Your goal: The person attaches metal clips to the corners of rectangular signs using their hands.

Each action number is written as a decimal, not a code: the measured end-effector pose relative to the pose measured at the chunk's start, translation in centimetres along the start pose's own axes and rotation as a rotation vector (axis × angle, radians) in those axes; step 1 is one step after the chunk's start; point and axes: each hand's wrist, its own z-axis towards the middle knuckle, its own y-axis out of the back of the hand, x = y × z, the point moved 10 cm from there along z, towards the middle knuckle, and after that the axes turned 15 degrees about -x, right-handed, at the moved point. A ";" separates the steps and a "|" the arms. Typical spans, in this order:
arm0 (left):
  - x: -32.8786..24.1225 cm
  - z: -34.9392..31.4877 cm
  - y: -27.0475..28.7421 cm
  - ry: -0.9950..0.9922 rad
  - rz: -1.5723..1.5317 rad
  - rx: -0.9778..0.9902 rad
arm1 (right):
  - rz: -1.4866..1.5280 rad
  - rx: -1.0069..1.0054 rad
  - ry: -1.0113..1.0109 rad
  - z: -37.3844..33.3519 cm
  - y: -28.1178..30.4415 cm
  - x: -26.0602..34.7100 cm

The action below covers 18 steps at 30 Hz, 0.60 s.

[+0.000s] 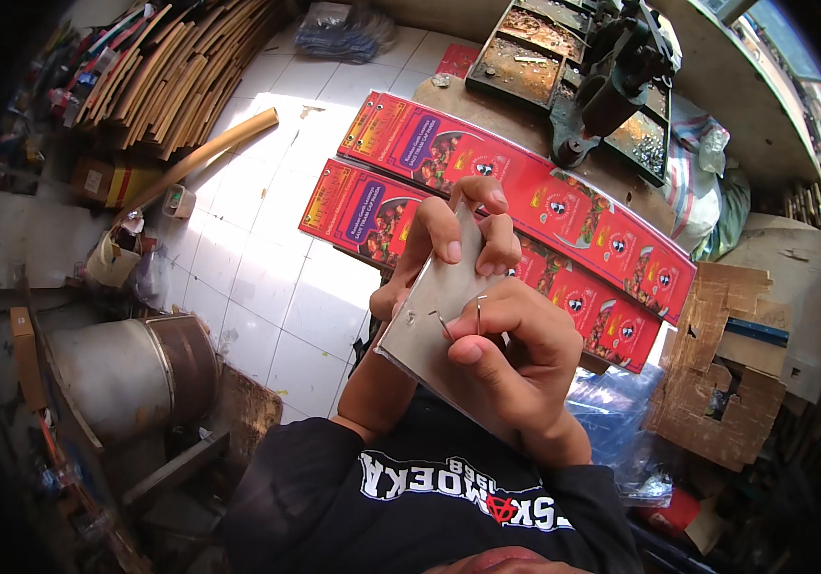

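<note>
My left hand (434, 234) is closed around a flat grey board (441, 285), fingers curled over its far edge. The board is held tilted in front of my chest, its plain side toward me. Near its left end is a small round hole or eyelet (410, 317). My right hand (530, 354) lies against the same face, thumb and forefinger pinching a thin bent metal wire (479, 314). One bent wire end (440, 320) stands out left of the thumb. Where the wire runs between the fingers is hidden.
Red printed boards (544, 201) lie in two rows on the table beyond my hands. A dark metal press (611, 100) stands behind them, beside a compartment tray (516, 72) of small metal bits. Cut cardboard (717, 383) is at right; a metal drum (109, 378) stands left.
</note>
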 end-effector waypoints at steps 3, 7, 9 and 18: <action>0.1 -0.1 0.0 0.006 0.001 0.008 | -0.035 0.003 0.090 -0.1 -0.3 0.4; 0.2 0.0 -0.2 -0.012 -0.008 0.044 | -0.090 -0.011 0.206 -0.4 -0.4 1.4; 0.2 0.1 -0.2 -0.004 -0.001 0.019 | -0.107 -0.020 0.220 -0.4 -0.4 1.4; 0.2 -0.1 -0.1 0.019 0.009 -0.005 | -0.151 0.000 0.217 -0.9 -0.6 1.2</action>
